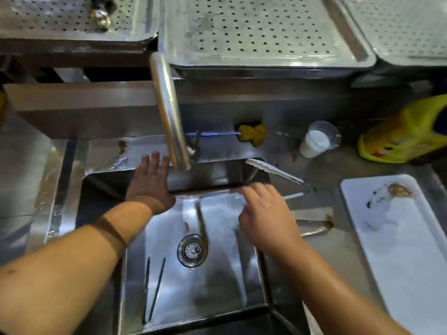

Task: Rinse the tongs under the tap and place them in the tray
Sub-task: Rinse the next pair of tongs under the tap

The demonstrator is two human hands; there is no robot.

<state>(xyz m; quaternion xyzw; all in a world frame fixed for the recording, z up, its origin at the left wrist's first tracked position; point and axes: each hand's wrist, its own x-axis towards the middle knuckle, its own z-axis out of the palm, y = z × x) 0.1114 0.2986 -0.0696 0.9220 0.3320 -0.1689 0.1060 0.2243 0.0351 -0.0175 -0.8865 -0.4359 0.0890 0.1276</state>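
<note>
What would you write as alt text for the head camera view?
Two bare hands reach over a steel sink: the left hand open beside the tap, the right hand near white-tipped tongs on the sink's right rim. Perforated trays sit behind.

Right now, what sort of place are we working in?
Probably a commercial kitchen's wash-up station. A steel sink is set into an all-steel counter under a tall tap, perforated steel trays are lined up behind it, and tongs lie at the sink's edge.

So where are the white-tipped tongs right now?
In the head view, the white-tipped tongs lie on the sink's back-right corner, just beyond the right hand.
</note>
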